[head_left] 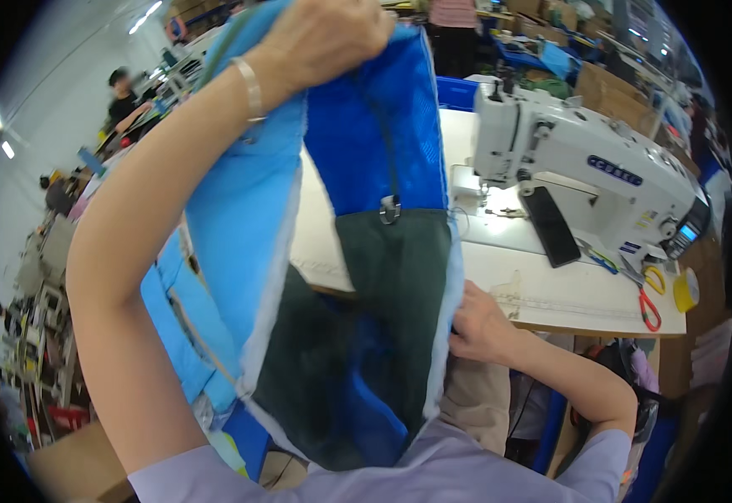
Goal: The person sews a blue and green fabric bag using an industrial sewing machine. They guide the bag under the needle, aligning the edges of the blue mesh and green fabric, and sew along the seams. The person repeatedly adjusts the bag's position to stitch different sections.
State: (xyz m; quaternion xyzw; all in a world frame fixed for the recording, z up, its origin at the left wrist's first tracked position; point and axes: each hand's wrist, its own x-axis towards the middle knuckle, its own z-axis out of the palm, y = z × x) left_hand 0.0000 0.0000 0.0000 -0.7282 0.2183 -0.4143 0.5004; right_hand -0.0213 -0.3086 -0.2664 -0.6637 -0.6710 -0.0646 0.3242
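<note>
Blue sewn fabric piece point(387, 264) hangs raised before the person, over the lap point(477, 402) and in front of the desk point(567, 303). It looks light, soft and floppy — cloth that should sag or fold wherever it is unsupported; the brighter blue panel point(366, 142) has a sheen and may slide a little when held. The left grip point(328, 42) is clamped on the top edge, bearing the weight; the right grip point(483, 327) touches the right-hand edge, but its fingertips are partly hidden, so whether they are closed cannot be told. The pale seamed borders point(265, 344) seem the best hold, taken at 2 points well apart, clear of the small metal ring point(390, 211). To the right, a sewing machine point(601, 151), phone point(553, 228) and red-handled scissors point(648, 310) take up the desk — freer room seems to lie above the lap, with the desk's front edge just beside the right grip.
</note>
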